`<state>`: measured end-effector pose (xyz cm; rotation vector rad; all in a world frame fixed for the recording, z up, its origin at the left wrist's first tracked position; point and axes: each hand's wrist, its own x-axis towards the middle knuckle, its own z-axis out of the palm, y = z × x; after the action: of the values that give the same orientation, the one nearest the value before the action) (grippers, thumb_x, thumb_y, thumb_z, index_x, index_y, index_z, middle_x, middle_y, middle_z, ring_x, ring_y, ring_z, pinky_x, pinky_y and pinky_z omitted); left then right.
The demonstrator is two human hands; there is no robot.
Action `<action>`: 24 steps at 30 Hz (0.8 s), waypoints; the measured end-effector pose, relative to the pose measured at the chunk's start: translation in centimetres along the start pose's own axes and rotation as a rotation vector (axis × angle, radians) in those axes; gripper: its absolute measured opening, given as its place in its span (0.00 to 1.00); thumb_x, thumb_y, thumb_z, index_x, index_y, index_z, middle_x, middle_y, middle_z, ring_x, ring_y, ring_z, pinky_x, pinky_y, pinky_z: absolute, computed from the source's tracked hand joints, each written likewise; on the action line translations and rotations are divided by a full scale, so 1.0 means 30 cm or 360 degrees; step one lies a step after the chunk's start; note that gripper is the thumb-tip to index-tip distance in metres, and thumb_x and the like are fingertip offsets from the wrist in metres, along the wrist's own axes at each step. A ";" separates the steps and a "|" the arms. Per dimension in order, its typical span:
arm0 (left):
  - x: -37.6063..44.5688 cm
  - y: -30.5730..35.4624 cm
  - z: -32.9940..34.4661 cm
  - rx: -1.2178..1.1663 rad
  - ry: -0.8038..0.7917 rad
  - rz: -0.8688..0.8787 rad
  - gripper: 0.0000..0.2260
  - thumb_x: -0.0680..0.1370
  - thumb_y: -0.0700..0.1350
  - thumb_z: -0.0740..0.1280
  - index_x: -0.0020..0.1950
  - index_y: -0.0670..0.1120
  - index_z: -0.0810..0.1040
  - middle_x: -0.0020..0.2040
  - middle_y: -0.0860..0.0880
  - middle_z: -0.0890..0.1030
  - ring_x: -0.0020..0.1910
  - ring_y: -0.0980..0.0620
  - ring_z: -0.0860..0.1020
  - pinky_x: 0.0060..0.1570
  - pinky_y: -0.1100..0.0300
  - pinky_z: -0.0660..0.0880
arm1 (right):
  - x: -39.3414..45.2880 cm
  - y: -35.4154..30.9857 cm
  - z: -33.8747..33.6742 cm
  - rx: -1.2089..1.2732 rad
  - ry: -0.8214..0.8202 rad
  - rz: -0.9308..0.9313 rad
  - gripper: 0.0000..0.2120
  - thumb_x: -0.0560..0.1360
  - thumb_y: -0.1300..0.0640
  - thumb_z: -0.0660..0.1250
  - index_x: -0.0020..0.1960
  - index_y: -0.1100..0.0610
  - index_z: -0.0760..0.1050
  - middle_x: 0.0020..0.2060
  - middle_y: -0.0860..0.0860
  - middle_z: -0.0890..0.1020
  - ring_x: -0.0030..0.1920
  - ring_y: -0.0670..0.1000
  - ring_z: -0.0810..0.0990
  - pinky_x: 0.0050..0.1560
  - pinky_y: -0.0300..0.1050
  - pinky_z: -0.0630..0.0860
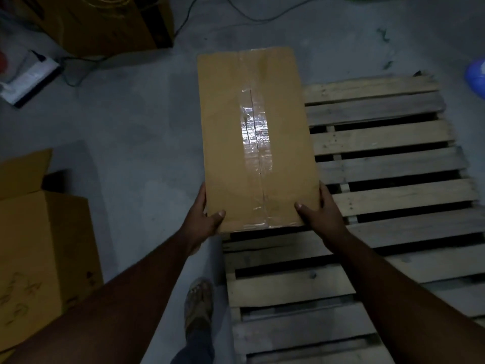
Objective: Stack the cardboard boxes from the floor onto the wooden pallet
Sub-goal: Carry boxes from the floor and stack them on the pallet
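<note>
- A long, flat cardboard box (256,137), sealed down its middle with clear tape (256,137), is held out in front of the person, above the left edge of the wooden pallet (393,164) and the concrete floor (136,127) beside it.
- The left hand (203,219) clasps the box's near left corner: thumb lying on the top face, the remaining fingers wrapped under and out of sight.
- The right hand (321,214) clasps the near right corner the same way, thumb on top, fingers curled around the side edge.
- Both hands are closed firmly on the box, and the arms reach forward from the bottom of the view.
- The pallet's slats carry nothing that can be seen.
- A sandalled foot (198,303) stands on the floor just left of the pallet's near corner.
- An open-flapped cardboard box (39,245) sits on the floor at left; another large carton (105,22) stands at upper left, with a dark cable (249,17) trailing nearby.
</note>
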<state>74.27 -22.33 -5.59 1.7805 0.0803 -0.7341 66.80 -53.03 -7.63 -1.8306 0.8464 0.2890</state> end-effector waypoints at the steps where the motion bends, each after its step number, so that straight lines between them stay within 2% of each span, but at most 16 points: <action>1: 0.001 0.000 0.000 -0.0005 0.0006 0.0002 0.36 0.81 0.38 0.68 0.82 0.59 0.55 0.73 0.57 0.73 0.70 0.56 0.74 0.70 0.46 0.72 | 0.003 -0.002 0.000 -0.0012 -0.0013 -0.0013 0.51 0.61 0.33 0.73 0.80 0.40 0.58 0.71 0.50 0.76 0.66 0.55 0.77 0.66 0.61 0.78; 4: 0.002 0.001 -0.002 0.0013 0.0000 0.0000 0.36 0.81 0.39 0.68 0.81 0.60 0.54 0.73 0.57 0.72 0.70 0.55 0.73 0.70 0.45 0.73 | 0.013 -0.005 -0.007 -0.0050 -0.0051 -0.0019 0.49 0.63 0.34 0.74 0.79 0.38 0.56 0.71 0.49 0.76 0.66 0.56 0.77 0.66 0.61 0.77; 7: 0.002 -0.009 -0.006 0.0050 -0.0023 0.0003 0.36 0.81 0.41 0.69 0.82 0.61 0.52 0.75 0.56 0.70 0.72 0.54 0.72 0.71 0.44 0.72 | 0.016 -0.003 -0.009 -0.0083 -0.0025 -0.0043 0.45 0.69 0.42 0.77 0.80 0.40 0.57 0.71 0.50 0.76 0.66 0.56 0.77 0.67 0.61 0.77; 11: 0.009 -0.013 0.002 0.0087 -0.0023 -0.0042 0.38 0.82 0.40 0.66 0.82 0.61 0.48 0.76 0.54 0.69 0.73 0.51 0.71 0.72 0.40 0.70 | 0.033 0.006 -0.013 -0.0054 -0.0010 -0.0050 0.41 0.72 0.48 0.78 0.79 0.41 0.61 0.68 0.50 0.78 0.64 0.55 0.78 0.65 0.61 0.78; 17: -0.003 -0.029 0.018 0.0112 0.0027 -0.0011 0.37 0.82 0.41 0.65 0.83 0.58 0.48 0.78 0.53 0.66 0.75 0.51 0.68 0.75 0.40 0.66 | 0.045 -0.003 -0.022 0.0018 -0.0003 -0.0019 0.39 0.72 0.52 0.79 0.78 0.43 0.64 0.67 0.50 0.78 0.63 0.56 0.79 0.59 0.63 0.82; 21: 0.005 -0.035 0.028 0.0086 0.0040 -0.0028 0.37 0.81 0.44 0.65 0.83 0.59 0.48 0.79 0.53 0.65 0.76 0.49 0.67 0.74 0.36 0.65 | 0.063 -0.005 -0.029 0.0049 -0.0024 0.0044 0.44 0.63 0.43 0.79 0.75 0.39 0.65 0.66 0.50 0.78 0.62 0.58 0.79 0.55 0.65 0.83; 24: 0.001 -0.016 0.032 0.0081 0.0036 -0.0028 0.35 0.82 0.40 0.65 0.83 0.58 0.49 0.77 0.53 0.68 0.73 0.47 0.70 0.72 0.38 0.67 | 0.064 -0.014 -0.029 -0.0010 -0.0027 0.0046 0.42 0.69 0.48 0.79 0.77 0.41 0.63 0.68 0.52 0.77 0.64 0.59 0.78 0.60 0.64 0.81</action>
<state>73.68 -23.01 -6.17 1.8387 0.0937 -0.7344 68.31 -54.50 -8.03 -1.8204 0.8613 0.3255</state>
